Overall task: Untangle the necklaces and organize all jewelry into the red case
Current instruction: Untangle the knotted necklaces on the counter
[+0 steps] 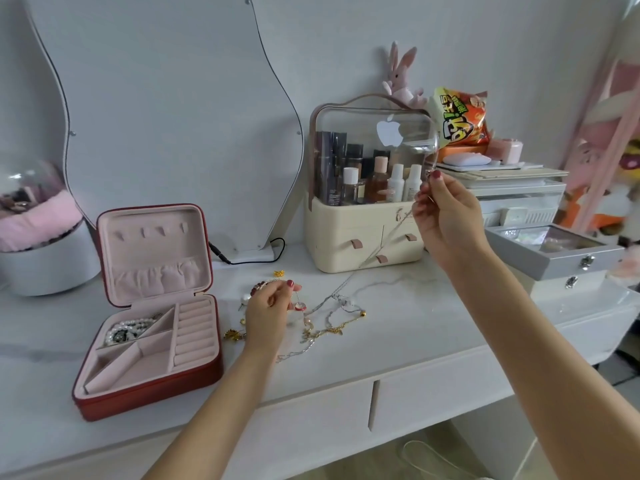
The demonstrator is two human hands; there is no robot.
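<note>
Nearest: two bare forearms reaching over the white worktop (398, 344), smooth and faintly veined like marble, with two flat drawer fronts below its near edge. Left hand (268, 311) low over the worktop, thumb and fingers pinching a fine chain just above a small round red-rimmed pendant (300, 306). Right hand (446, 213) raised high at right, fingertips pinching the other end of a thin silver chain (388, 237), drawn taut and slanting down to the left toward the heap. Between the hands, on the worktop: a tangle of necklaces (332, 317), silver and gold strands crossed over one another, number of strands impossible to count, one with a small gold bead at its right end. Small gold pieces lying apart to the left and far side of the left hand, plus a pearl stud.

At near left, one red case (149, 386), square with rounded corners, lid standing open, pink velvety lining, four small hooks and a gathered pocket in the lid. Tray below split into angled compartments and a block of ring rolls at right; pearl jewelry (128, 330) heaped in the far-left compartment.

Far side: one wavy-edged mirror (166, 98), one cream cosmetic organiser (363, 233) with clear domed cover, and one grey box (561, 261) at right.
</note>
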